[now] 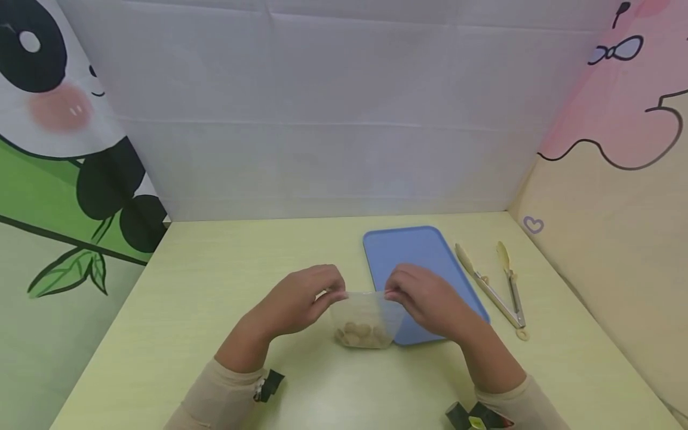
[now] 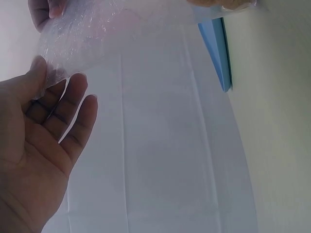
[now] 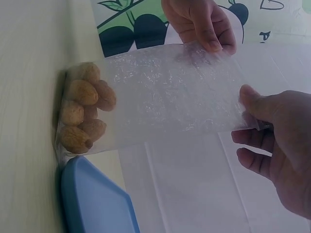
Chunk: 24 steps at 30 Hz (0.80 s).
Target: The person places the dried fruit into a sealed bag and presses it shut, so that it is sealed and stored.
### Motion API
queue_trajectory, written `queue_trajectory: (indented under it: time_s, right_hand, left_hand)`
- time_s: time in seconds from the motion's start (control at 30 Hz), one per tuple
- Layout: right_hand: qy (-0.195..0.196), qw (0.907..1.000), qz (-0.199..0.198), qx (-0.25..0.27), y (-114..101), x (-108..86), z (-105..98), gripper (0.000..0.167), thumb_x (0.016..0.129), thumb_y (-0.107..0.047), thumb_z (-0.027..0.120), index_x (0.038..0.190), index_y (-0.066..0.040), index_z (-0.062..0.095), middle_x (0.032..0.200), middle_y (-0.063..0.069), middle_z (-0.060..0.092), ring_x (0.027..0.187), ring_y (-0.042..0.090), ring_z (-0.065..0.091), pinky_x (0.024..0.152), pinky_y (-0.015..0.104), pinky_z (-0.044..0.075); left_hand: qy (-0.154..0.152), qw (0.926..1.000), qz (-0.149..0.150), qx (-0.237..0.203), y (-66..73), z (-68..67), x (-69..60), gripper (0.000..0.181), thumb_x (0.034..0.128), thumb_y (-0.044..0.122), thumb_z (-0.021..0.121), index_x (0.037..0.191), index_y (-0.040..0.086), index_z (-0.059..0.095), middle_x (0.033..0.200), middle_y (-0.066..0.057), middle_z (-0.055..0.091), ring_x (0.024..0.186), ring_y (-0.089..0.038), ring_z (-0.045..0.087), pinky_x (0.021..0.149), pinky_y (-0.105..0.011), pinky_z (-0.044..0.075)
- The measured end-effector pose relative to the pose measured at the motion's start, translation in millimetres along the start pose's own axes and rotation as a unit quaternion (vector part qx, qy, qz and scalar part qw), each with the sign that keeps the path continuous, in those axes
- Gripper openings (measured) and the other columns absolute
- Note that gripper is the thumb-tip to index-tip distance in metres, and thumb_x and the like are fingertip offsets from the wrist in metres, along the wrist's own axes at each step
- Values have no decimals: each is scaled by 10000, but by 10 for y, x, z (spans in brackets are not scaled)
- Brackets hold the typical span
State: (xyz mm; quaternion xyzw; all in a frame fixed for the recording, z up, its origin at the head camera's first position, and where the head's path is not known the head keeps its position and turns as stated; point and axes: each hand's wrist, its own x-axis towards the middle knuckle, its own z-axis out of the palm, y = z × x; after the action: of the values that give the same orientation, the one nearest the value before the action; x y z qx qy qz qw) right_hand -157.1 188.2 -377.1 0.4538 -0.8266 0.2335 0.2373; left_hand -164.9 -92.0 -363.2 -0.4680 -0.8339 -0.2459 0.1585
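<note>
A clear plastic bag (image 1: 362,306) stands upright on the table, its upper edge stretched between both hands. Several brown, wrinkled oval pieces (image 3: 82,92), like nuts or dried fruit, lie at its bottom; their exact kind is unclear. My left hand (image 1: 303,301) pinches the bag's top left corner between thumb and fingers. At the top right corner, my right hand (image 1: 430,298) pinches the plastic likewise. In the right wrist view, the right hand's (image 3: 286,145) lower fingers stay loosely bent apart from the bag. Whether the bag's mouth is sealed cannot be told.
A blue tray (image 1: 414,254) lies behind and right of the bag, partly covered by the right hand. Metal tongs (image 1: 491,292) with yellowish tips lie spread right of the tray. A white sheet (image 1: 333,119) closes off the back, with printed panels at both sides.
</note>
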Motion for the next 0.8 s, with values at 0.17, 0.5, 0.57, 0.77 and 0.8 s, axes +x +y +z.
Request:
queue_trajectory:
  time_s: [0.17, 0.5, 0.57, 0.77, 0.8]
  right_hand:
    - [129, 9999, -64, -73, 51, -16, -22, 159, 960, -262, 632, 874, -138, 583, 817, -75, 556, 728, 56, 475, 661, 226, 441]
    - [316, 9990, -1, -302, 114, -43, -48, 322, 952, -408, 607, 753, -168, 528, 709, -89, 457, 657, 43, 387, 603, 208, 365]
    - [305, 9991, 8, -295, 113, -49, -50, 337, 950, -406, 612, 726, -173, 515, 695, -93, 445, 652, 41, 376, 603, 207, 359]
    - [237, 9996, -45, -117, 79, -69, -70, 349, 958, -378, 612, 682, -195, 501, 672, -116, 427, 636, 13, 345, 592, 172, 345]
    - [230, 9997, -44, -15, 67, -71, -75, 328, 958, -354, 621, 690, -197, 516, 671, -119, 433, 633, 7, 349, 591, 164, 347]
  left_hand:
    - [-84, 9998, -106, 113, -20, -37, -20, 112, 954, 225, 650, 895, 190, 562, 815, 129, 516, 729, -41, 471, 670, -200, 430]
    - [-133, 9990, -291, 308, -55, -89, -34, 268, 931, 286, 678, 769, 212, 478, 711, 129, 384, 654, -22, 357, 596, -191, 346]
    - [-275, 9986, -390, 230, -60, -95, -38, 276, 947, 309, 653, 756, 219, 476, 703, 133, 373, 648, -18, 349, 599, -195, 347]
    - [-1114, 9772, -1306, -1248, -40, -174, -66, 373, 1003, 413, 534, 685, 243, 439, 653, 128, 328, 601, -22, 310, 603, -227, 339]
    - [-1194, 9700, -1413, -1574, -39, -190, -72, 385, 1008, 409, 525, 675, 237, 438, 647, 119, 337, 596, -30, 314, 604, -234, 346]
